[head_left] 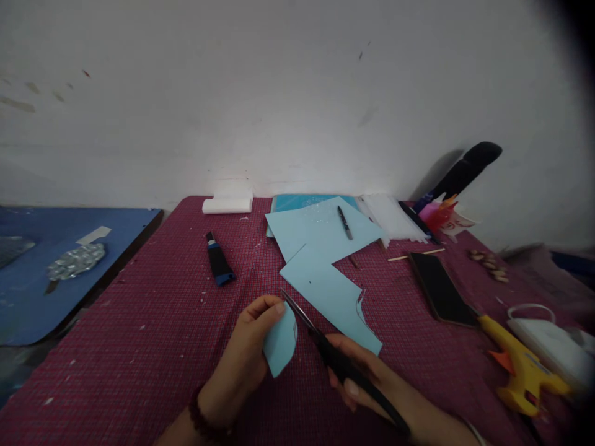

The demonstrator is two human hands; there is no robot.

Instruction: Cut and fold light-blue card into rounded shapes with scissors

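Between thumb and fingers, my left hand pinches a small light-blue paper piece with a curved edge and a drawn line along it. My right hand is wrapped round the black handles of a pair of scissors. The scissor tips lie close to the top of the paper piece; whether they touch it I cannot tell. Just beyond the scissors lies a larger light-blue sheet with a curved notch cut in its right side. Behind that is another light-blue sheet, with a black pen on it.
A utility knife lies left on the red checked cloth. On the right are a dark phone, a yellow glue gun and a wooden stick. A white roll and glue sticks lie near the wall.
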